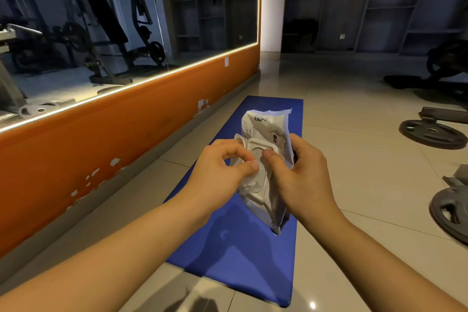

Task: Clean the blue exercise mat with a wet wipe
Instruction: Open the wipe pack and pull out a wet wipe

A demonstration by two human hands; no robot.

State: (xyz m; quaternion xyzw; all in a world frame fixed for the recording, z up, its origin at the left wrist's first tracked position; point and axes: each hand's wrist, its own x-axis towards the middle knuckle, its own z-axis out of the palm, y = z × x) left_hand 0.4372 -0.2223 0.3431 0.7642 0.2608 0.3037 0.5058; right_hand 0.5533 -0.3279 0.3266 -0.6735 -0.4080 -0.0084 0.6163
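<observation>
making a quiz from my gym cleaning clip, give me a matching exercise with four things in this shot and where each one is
Things:
1 mat
2 pack
3 wipe
4 plate

Places:
A pinched by the left hand
B lying on the tiles at the right
C spread out beside the orange wall
D gripped by the right hand

Pairs: 1-C, 2-D, 3-A, 4-B
</observation>
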